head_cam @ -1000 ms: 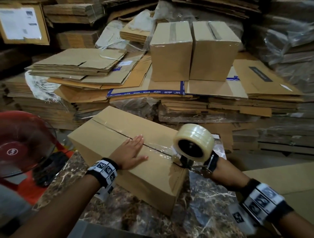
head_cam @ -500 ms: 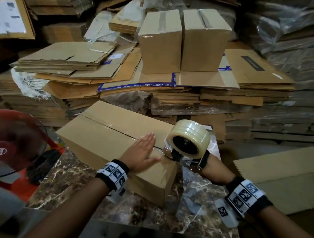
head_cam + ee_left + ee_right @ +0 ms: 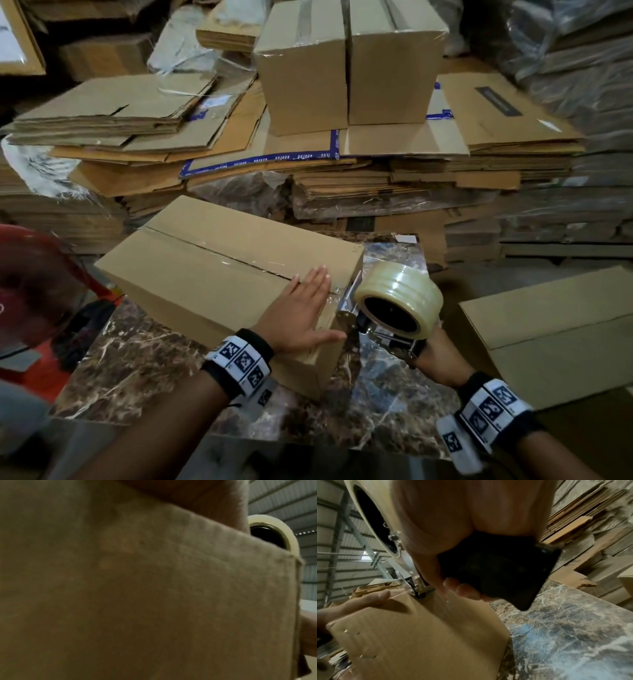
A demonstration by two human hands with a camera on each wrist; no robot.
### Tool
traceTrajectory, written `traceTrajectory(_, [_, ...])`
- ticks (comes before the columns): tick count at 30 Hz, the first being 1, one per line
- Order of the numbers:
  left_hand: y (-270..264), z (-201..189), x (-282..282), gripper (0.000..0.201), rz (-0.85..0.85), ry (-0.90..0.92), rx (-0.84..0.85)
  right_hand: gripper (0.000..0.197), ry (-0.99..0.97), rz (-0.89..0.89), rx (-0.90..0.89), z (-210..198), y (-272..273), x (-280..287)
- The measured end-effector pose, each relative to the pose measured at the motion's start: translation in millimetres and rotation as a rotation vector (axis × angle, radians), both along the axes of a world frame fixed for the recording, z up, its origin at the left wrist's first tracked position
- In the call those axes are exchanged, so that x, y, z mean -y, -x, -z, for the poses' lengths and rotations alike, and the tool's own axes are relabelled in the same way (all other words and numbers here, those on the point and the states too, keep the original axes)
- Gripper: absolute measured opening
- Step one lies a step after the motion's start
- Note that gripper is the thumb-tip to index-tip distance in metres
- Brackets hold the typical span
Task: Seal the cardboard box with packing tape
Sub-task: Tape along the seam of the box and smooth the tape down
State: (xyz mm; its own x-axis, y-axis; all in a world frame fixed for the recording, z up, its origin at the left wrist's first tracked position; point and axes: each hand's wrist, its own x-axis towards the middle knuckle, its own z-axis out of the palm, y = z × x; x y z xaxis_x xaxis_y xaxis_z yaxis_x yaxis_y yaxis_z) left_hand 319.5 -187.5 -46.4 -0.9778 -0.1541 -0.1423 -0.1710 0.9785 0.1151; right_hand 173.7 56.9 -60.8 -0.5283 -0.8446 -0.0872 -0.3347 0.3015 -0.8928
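A brown cardboard box [image 3: 205, 270] lies on the marble table [image 3: 137, 370], clear tape shining along its top seam. My left hand [image 3: 301, 315] lies flat with straight fingers on the box's near right corner, thumb over the edge. My right hand [image 3: 442, 359] grips the black handle [image 3: 496, 572] of a tape dispenser carrying a clear tape roll [image 3: 399, 301]. The dispenser's metal head [image 3: 346, 305] touches the box's right end at the top edge. In the left wrist view the box wall [image 3: 137, 595] fills the frame, with the roll [image 3: 281, 534] peeking behind it.
Two taped boxes [image 3: 346, 65] stand on stacks of flattened cardboard [image 3: 239, 147] behind the table. Another flat box [image 3: 548, 335] lies to the right, close to my right hand. A red fan [image 3: 37, 291] stands at the left.
The dispenser has moved off the top seam to the box's right end. My left hand slid right along the top to the near right corner.
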Motion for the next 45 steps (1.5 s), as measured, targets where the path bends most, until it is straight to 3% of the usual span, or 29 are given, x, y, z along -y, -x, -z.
traceTrajectory(2, [1, 2, 1, 0.098, 0.0, -0.011, -0.008, 0.027, -0.002, -0.019, -0.011, -3, -4, -1])
traceTrajectory(4, [1, 3, 3, 0.094, 0.003, -0.016, -0.008, 0.028, -0.002, -0.022, -0.004, 2, 0, -8])
traceTrajectory(7, [1, 3, 1, 0.094, 0.005, 0.001, -0.01, 0.044, 0.001, -0.034, -0.109, 11, 7, -25])
traceTrajectory(10, [2, 4, 1, 0.094, 0.005, 0.005, -0.011, 0.081, -0.094, -0.017, -0.182, 21, 14, -38])
traceTrajectory(11, [2, 5, 2, 0.094, 0.004, 0.004, -0.016, 0.084, -0.128, -0.012, -0.187, 21, 15, -38])
traceTrajectory(12, [1, 5, 2, 0.094, 0.006, 0.002, -0.024, 0.077, -0.149, -0.024, -0.207, 17, 15, -36])
traceTrajectory(15, [2, 6, 1, 0.093, 0.011, -0.002, -0.04, 0.032, -0.239, -0.091, -0.282, 1, 12, -17])
traceTrajectory(18, [1, 4, 0, 0.095, 0.009, 0.004, -0.03, 0.028, -0.34, -0.077, -0.219, 7, 21, 3])
traceTrajectory(21, [-2, 3, 1, 0.096, 0.0, 0.005, -0.013, 0.015, -0.649, -0.035, -0.302, 30, 35, 1])
traceTrajectory(23, [-1, 3, 1, 0.096, -0.013, 0.012, -0.013, 0.008, -0.703, 0.052, -0.142, 49, 37, -12])
traceTrajectory(27, [1, 3, -1, 0.094, -0.037, 0.001, -0.012, 0.013, -0.429, 0.223, 0.379, 80, 17, -21])
traceTrajectory(31, [1, 5, 0, 0.095, -0.037, -0.003, -0.008, 0.02, -0.346, 0.411, 1.016, 117, 4, 6])
traceTrajectory(35, [2, 8, 3, 0.095, -0.035, -0.008, -0.002, 0.024, -0.244, 0.473, 1.187, 140, -4, 22])
traceTrajectory(38, [2, 10, 4, 0.094, -0.034, -0.02, -0.023, 0.028, -0.258, 0.541, 0.959, 175, 1, 22])
traceTrajectory(41, [2, 9, 3, 0.094, -0.032, -0.031, -0.027, 0.059, -0.264, 0.587, 0.75, 240, 15, 10])
traceTrajectory(43, [2, 7, 2, 0.095, -0.035, -0.03, -0.023, 0.058, -0.346, 0.597, 0.57, 209, 8, 7])
traceTrajectory(45, [1, 5, 0, 0.094, -0.034, -0.012, -0.018, 0.045, -0.469, 0.598, 0.308, 139, -9, 8])
